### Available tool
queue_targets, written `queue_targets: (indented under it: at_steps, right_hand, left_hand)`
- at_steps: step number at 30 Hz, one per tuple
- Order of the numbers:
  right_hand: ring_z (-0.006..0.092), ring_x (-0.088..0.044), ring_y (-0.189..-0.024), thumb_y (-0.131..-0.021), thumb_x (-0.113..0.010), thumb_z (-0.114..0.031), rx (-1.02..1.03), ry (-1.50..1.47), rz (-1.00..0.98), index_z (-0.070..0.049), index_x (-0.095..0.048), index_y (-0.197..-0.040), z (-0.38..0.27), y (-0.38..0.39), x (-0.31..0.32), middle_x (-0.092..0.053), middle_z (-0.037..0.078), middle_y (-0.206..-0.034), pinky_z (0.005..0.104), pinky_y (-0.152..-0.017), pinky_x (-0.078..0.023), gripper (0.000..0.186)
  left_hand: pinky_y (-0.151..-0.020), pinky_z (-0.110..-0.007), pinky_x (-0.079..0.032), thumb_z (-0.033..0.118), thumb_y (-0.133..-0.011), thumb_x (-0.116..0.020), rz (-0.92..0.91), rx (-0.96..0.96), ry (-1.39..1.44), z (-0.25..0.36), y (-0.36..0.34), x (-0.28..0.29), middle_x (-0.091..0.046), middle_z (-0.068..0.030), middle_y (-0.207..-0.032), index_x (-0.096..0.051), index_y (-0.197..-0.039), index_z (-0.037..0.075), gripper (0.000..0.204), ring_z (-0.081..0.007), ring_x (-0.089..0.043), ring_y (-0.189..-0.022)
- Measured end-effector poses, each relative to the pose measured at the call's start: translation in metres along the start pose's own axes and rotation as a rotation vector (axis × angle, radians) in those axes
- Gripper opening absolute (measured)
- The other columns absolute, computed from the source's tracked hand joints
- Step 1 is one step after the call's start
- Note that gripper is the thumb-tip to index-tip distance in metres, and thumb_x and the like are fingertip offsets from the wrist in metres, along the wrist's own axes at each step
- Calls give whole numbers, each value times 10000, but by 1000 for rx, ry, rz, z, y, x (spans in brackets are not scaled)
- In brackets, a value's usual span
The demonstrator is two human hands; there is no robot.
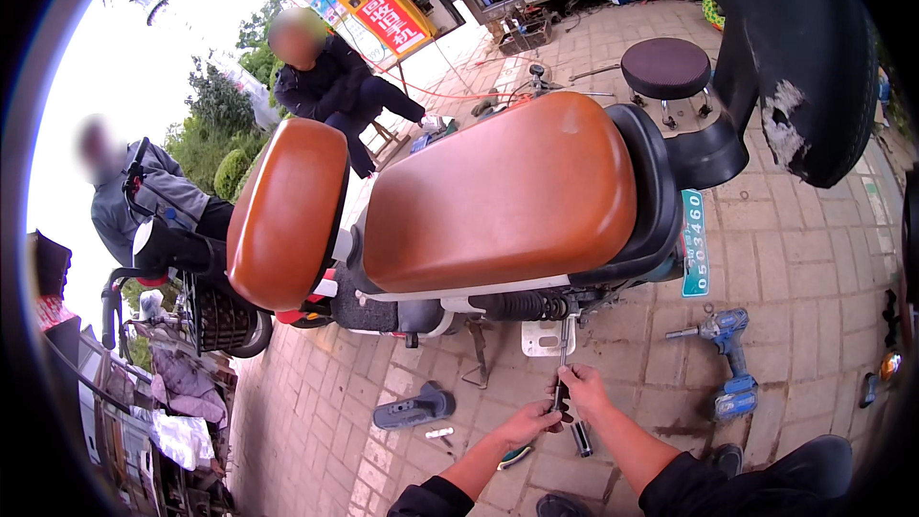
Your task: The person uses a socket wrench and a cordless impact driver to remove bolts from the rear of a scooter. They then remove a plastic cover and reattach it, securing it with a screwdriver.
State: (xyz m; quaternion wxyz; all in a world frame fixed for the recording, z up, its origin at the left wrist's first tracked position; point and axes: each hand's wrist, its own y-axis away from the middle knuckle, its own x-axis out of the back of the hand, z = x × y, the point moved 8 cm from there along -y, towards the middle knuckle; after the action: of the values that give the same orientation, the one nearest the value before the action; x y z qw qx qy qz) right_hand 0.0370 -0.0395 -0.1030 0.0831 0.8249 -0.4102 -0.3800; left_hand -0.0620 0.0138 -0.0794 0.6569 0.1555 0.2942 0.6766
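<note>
- The right hand (584, 389) has its grip closed around a slim metal tool (565, 337), with the thumb along its shaft.
- The left hand (532, 422) is just below and to the left, its grip closed at the lower part of the same tool; the fingers partly hide what they clasp.
- The tool points away from the person, its far end at the underside of a scooter near a black coil spring (512, 305); whether it touches a fastener there cannot be told.
- It passes in front of a white metal plate (538, 339) with cut-out holes.
- A dark cylinder with a silvery end (582, 442) shows just beneath the hands; whether it joins the tool is unclear.
- The scooter carries 2 brown cushions: a long seat (498, 193) and a smaller pad (290, 215) to its left.
- On the paving (795, 297), a blue cordless drill (731, 364) lies right of the hands; a black plastic piece (412, 409) and a small white tube (439, 433) lie to the left.
- Beyond the scooter, 1 person in dark clothes (330, 86) sits with folded arms; another in a grey jacket (172, 187) is at the far left, near handlebars.
- A round stool (666, 69) stands at the upper right.
</note>
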Motion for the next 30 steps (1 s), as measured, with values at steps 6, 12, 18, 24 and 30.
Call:
queue_targets:
  at_steps: [6,12,18,24,30]
  right_hand:
    - [220,-626,-693,-957,-488,-180,-15,-153,-7,8,-550,-875,0,2,0,-620,121,-777,351,-639,-536,214]
    - [154,-508,-514,-958,-461,-270,-74,-89,201,-20,-535,-835,3,5,-14,-516,55,-623,314,-453,-422,288]
    - [109,-422,-570,-959,-430,-367,38,44,407,-11,-536,-820,12,-11,-3,-473,25,-617,293,-513,-361,397]
    - [99,-325,-442,-944,-449,-445,-80,-96,308,-91,-430,-718,10,-10,-12,-379,-11,-552,291,-401,-287,420]
    - [108,-275,-385,-942,-449,-462,-222,-326,137,-110,-378,-697,2,-2,-22,-299,-22,-514,290,-351,-247,435]
  left_hand:
    - [-661,-308,-467,240,-888,-591,332,16,-636,14,4,-3,-635,-67,-837,-580,-939,-17,263,-154,-578,-726]
    - [-705,-299,-470,244,-905,-566,245,-31,-407,-12,1,13,-629,-68,-824,-581,-945,-31,279,-162,-601,-776]
    - [-831,-282,-467,235,-960,-488,59,88,61,-25,2,1,-596,-62,-1019,-527,-1140,-30,322,-133,-569,-893]
    - [-775,-277,-479,276,-957,-498,143,5,-160,-21,2,3,-631,-62,-936,-583,-1042,-34,332,-144,-595,-812]
    - [-773,-265,-471,271,-947,-525,275,63,-491,-24,4,10,-630,-76,-956,-591,-1022,-36,323,-122,-568,-808]
